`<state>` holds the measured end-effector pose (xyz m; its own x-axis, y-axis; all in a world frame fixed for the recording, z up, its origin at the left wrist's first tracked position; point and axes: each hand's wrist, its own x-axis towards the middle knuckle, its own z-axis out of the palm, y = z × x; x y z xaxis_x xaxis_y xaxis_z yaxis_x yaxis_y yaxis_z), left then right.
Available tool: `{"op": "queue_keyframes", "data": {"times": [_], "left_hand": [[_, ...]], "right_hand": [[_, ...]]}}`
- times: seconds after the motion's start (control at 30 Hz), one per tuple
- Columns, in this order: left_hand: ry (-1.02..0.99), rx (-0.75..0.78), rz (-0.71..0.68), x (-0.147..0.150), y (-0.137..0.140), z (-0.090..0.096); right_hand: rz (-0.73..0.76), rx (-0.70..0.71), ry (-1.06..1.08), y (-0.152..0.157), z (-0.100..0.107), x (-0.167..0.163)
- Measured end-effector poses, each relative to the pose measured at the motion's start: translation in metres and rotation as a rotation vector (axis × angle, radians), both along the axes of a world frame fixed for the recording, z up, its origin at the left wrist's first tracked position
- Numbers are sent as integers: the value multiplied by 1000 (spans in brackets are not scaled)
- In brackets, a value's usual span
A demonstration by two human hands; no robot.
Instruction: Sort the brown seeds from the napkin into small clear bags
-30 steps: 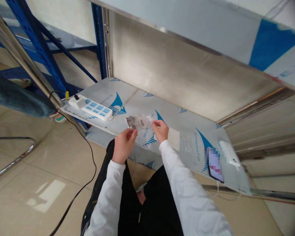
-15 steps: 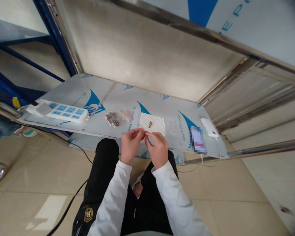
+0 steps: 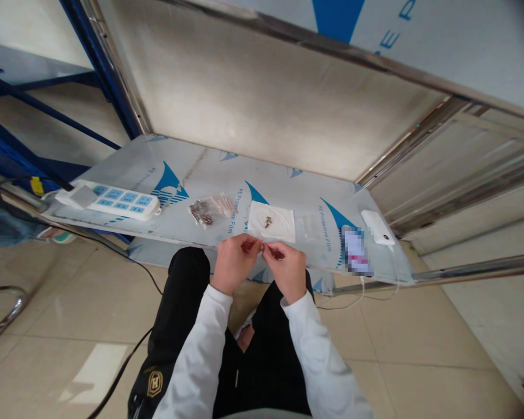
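Observation:
My left hand (image 3: 234,262) and my right hand (image 3: 287,269) meet at the fingertips over the front edge of the shelf. Both are closed in a pinch around something too small to make out. Just beyond them lies a white square sheet (image 3: 283,226), with several small brown pieces (image 3: 268,222) on it. To the left of the sheet is a clear bag of dark brown pieces (image 3: 202,213). Touching or close beside it is a bag of pinkish pieces (image 3: 224,203). A faint clear plastic packet (image 3: 306,228) rests right of the sheet.
A white power strip (image 3: 122,202) sits at the shelf's left end. On the right are a phone (image 3: 356,250) with a cable and a white power bank (image 3: 376,227). An upper shelf edge (image 3: 305,41) crosses above. A black cable (image 3: 126,361) runs along the floor.
My hands have shifted slightly right, their fingertips still together. The whole view has moved a little; the things on the shelf look unmoved.

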<state>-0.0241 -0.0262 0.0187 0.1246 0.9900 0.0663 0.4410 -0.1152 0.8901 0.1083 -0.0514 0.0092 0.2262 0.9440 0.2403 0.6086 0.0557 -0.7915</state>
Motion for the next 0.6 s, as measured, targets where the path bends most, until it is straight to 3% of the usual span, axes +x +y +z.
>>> {"op": "queue_keyframes", "data": {"times": [0.13,0.2,0.27,0.33,0.43,0.6], "left_hand": [[324,-38,173,10,-10,9],[351,-60,174,10,-12,13],[310,-44,122,5,-12,18],[225,-14,42,-1,-10,23],[74,-29,-57,-8,-8,28],[-212,-178,-289,-16,-7,24]], "right_hand": [[-269,38,-286,-1,-2,5],[-265,79,-276,-3,-3,9],[-110,147,-183,-7,-2,13],[140,167,-51,-10,-1,17],[450,71,88,-13,1,20],[548,25,174,-8,7,27]]}}
